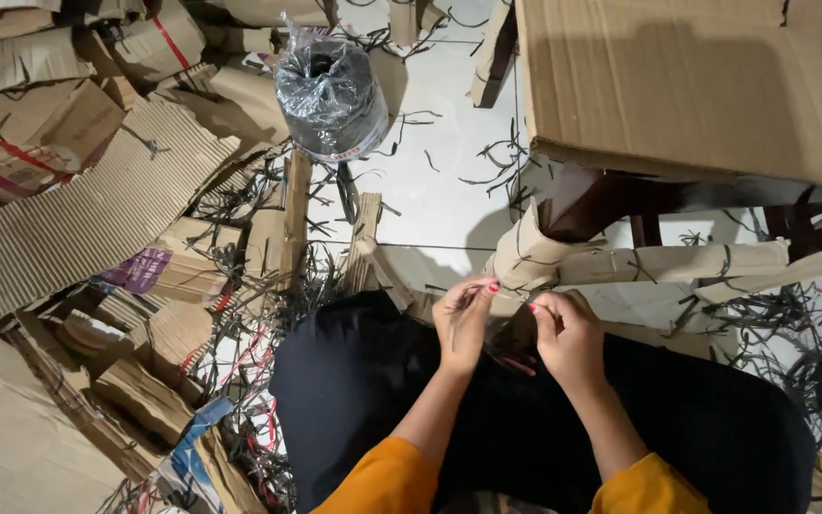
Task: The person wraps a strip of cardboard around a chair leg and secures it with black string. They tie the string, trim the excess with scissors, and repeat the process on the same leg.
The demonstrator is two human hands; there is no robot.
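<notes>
Over my black-clad lap (525,419), my left hand (463,319) and right hand (568,338) pinch shut on a thin dark string (509,297) beside the rolled brown cardboard bundle (639,265), which wants steady tension.

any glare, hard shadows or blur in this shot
Head view: glare on the plastic-wrapped spool; a hard shadow crosses the cardboard sheet on the table; both hands, left and right, look sharp; the floor tiles are evenly lit.
</notes>
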